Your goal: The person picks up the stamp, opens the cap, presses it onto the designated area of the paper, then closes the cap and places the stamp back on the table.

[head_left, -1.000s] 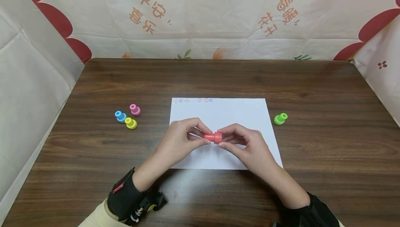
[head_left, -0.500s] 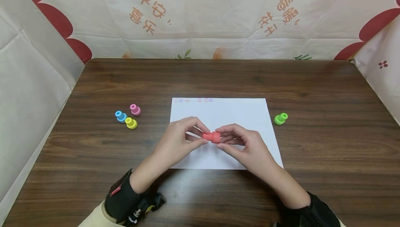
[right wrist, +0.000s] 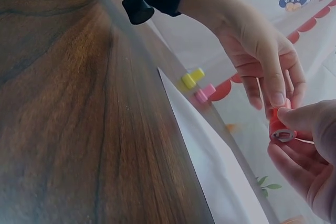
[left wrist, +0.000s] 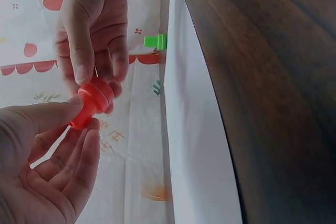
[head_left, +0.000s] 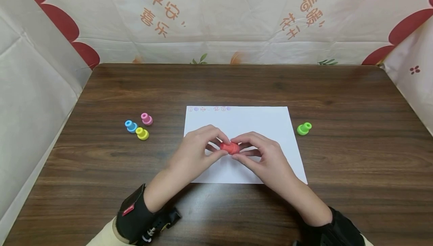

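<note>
A red toy stamp (head_left: 229, 148) is held over a white sheet of paper (head_left: 267, 125). My left hand (head_left: 201, 148) pinches its narrow handle between thumb and fingers. From the other side my right hand (head_left: 264, 154) pinches the wide end with thumb and fingertips. In the right wrist view the stamp's wide end (left wrist: 98, 96) shows a pale pattern on its face. Small printed marks (head_left: 209, 108) in red and purple run along the sheet's top left edge.
Blue (head_left: 130, 126), yellow (head_left: 142, 133) and pink (head_left: 147, 119) stamps stand together left of the paper. A green stamp (head_left: 304, 128) stands to its right. All are on a dark wooden table (head_left: 101, 170), with a printed white cloth (head_left: 209, 16) hanging behind it.
The red stamp has turned slightly between the hands and looks shorter from above. My right fingers have shifted a little left over its wide end. The other stamps and paper stay put.
</note>
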Tool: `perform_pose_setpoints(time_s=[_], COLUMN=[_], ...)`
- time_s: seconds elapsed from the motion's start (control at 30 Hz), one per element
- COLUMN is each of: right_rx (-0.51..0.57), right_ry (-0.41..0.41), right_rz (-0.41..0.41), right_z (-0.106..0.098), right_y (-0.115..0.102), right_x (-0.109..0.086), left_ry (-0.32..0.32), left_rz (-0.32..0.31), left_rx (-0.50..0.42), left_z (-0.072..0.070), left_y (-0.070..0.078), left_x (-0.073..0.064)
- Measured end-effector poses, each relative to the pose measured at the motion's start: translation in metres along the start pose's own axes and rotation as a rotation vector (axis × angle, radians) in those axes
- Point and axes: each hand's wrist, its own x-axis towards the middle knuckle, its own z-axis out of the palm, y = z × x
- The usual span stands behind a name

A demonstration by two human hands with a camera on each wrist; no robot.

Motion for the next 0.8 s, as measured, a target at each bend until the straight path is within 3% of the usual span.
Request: perform_pose_setpoints(time_s=[0.43, 0.53, 0.8], right_rx=[-0.052, -0.054, -0.119], right_ry=[0.019, 0.026, 0.09], right_rz=[-0.008, 0.012, 0.078], right_z=[0.002, -0.002, -0.019], right_y=[-0.001, -0.001, 0.0], right_x=[0.003, 0.005, 0.01], left_ry=[0.028, 0.04, 0.079], left_rz=[0.072, 0.058, -0.062], left_rx=[0.063, 0.079, 0.161], left_z=[0.0, -0.005, -0.029], left_y=[0.005, 0.005, -0.001], left_x=[0.0, 0.0, -0.001])
